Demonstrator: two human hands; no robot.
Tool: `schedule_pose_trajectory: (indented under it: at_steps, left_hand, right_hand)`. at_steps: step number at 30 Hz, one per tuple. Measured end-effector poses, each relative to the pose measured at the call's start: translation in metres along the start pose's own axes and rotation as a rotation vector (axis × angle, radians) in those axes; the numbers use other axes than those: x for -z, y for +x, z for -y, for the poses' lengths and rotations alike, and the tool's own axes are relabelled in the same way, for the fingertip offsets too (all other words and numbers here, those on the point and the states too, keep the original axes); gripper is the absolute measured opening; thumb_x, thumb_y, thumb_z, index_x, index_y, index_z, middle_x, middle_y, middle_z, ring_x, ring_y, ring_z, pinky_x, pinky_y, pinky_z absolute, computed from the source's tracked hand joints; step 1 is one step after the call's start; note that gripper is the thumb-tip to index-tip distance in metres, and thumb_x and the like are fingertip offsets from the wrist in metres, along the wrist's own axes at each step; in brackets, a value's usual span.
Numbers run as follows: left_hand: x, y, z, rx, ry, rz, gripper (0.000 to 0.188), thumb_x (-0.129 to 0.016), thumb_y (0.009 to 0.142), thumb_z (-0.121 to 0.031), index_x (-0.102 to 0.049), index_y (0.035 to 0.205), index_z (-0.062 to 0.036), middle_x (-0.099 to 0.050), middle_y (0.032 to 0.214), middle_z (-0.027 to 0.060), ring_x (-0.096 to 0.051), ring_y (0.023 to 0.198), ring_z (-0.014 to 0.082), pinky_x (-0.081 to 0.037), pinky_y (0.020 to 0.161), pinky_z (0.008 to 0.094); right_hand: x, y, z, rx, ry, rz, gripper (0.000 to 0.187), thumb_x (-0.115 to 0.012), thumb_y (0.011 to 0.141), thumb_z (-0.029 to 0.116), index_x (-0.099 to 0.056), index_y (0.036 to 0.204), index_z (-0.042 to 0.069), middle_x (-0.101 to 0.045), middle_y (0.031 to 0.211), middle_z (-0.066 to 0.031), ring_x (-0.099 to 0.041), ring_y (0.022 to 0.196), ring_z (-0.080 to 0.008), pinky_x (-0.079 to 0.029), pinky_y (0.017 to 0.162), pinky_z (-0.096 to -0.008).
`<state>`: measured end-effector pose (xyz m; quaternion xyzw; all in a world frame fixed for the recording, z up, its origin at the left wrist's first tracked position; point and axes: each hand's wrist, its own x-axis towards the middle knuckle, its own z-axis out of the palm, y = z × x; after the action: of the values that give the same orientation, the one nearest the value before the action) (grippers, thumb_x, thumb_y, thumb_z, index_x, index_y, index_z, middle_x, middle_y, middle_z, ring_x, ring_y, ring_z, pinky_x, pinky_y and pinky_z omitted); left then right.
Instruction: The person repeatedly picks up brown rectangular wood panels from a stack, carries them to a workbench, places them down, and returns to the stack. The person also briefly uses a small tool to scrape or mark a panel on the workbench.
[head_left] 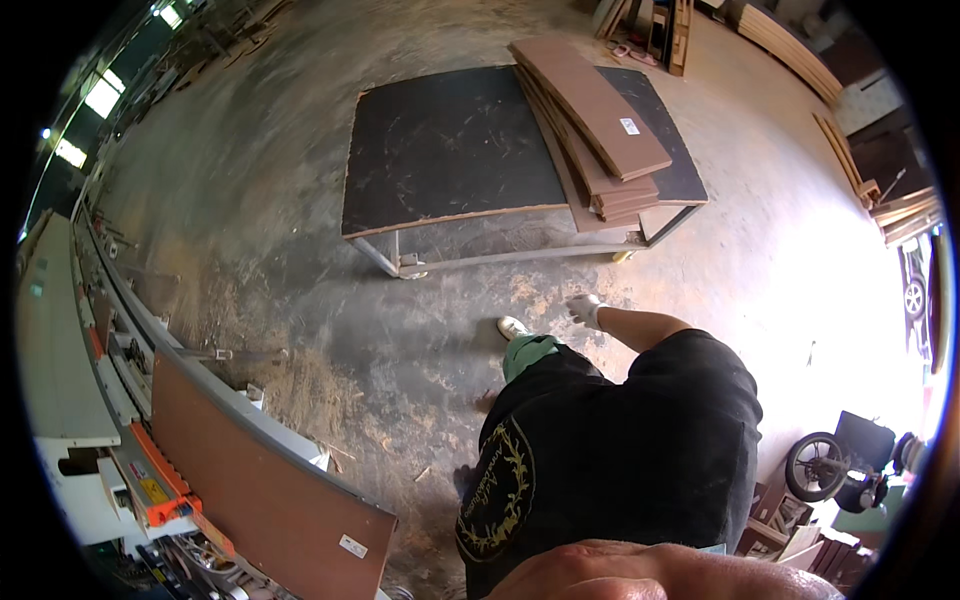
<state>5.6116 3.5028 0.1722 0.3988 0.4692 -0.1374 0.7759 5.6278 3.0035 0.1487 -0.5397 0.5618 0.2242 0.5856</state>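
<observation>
My right hand (585, 311), in a whitish glove, hangs over the concrete floor in front of a low wheeled table (440, 150). Its fingers look apart and hold nothing. I cannot make out my left hand; the black shirt and the body hide that side. The table has a dark, scuffed top and a grey metal frame. On its right part lies an uneven stack of brown boards (595, 110), the top one bearing a white label. My light shoe (512, 328) shows between the table and my body.
A brown panel (270, 470) with a white label lies along a long machine (130, 400) with an orange part at the left. Sawdust marks the floor (300, 200). Lower right stand a small wheeled vehicle (820, 468) and scrap wood (785, 520). Long boards (790, 50) lie far right.
</observation>
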Motion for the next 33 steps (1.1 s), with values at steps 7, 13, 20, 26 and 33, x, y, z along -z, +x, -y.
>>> schedule_pose_trajectory:
  at_steps: [7, 13, 20, 26, 33]
  left_hand:
    - [-0.101, 0.067, -0.006, 0.090, 0.157, 0.359, 0.029, -0.053, 0.085, -0.023, -0.050, 0.112, -0.0131, -0.058, 0.087, 0.0032, -0.053, 0.064, 0.0141, -0.045, 0.052, 0.0306]
    - [-0.146, 0.145, -0.036, -0.151, 0.297, 0.229, 0.028, -0.052, 0.086, -0.023, -0.053, 0.112, -0.0115, -0.058, 0.083, 0.0022, -0.053, 0.061, 0.0136, -0.045, 0.050, 0.0294]
    - [-0.091, 0.208, 0.004, -0.030, 0.216, 0.028, 0.031, -0.040, 0.083, -0.034, -0.060, 0.100, -0.0178, -0.062, 0.089, 0.0019, -0.057, 0.071, 0.0247, -0.046, 0.061, 0.0423]
    - [-0.091, 0.231, -0.021, -0.004, 1.254, -0.195, 0.035, -0.049, 0.082, -0.034, -0.062, 0.102, -0.0083, -0.059, 0.106, 0.0141, -0.056, 0.096, 0.0279, -0.045, 0.081, 0.0387]
    - [-0.136, 0.342, -0.255, -0.021, 1.254, -0.188, 0.033, -0.052, 0.082, -0.030, -0.061, 0.102, -0.0052, -0.060, 0.086, 0.0096, -0.055, 0.071, 0.0195, -0.046, 0.062, 0.0328]
  right_hand:
    - [-0.003, 0.057, 0.003, 0.159, 0.090, 0.140, 0.032, -0.053, 0.085, 0.036, -0.054, 0.102, 0.009, -0.057, 0.097, -0.0083, -0.056, 0.082, -0.0262, -0.046, 0.069, -0.0437]
    - [-0.024, 0.060, 0.118, 0.361, 0.045, 0.209, 0.018, -0.058, 0.082, 0.014, -0.056, 0.096, 0.003, -0.057, 0.077, -0.0083, -0.052, 0.056, -0.0199, -0.043, 0.046, -0.0316]
    - [-0.173, 0.100, 0.305, 0.887, -0.470, 0.418, 0.021, -0.058, 0.083, 0.018, -0.060, 0.100, 0.006, -0.060, 0.080, -0.0026, -0.056, 0.069, -0.0131, -0.047, 0.059, -0.0260]
    - [-0.345, 0.122, 0.484, 1.156, -0.402, 0.210, 0.022, -0.057, 0.082, 0.022, -0.062, 0.096, 0.005, -0.062, 0.077, -0.0048, -0.056, 0.070, -0.0118, -0.046, 0.064, -0.0280]
    - [-0.426, 0.121, 0.558, 0.794, -0.688, -0.146, 0.033, -0.052, 0.079, 0.023, -0.060, 0.103, 0.002, -0.064, 0.093, -0.0180, -0.062, 0.089, -0.0279, -0.046, 0.077, -0.0365]
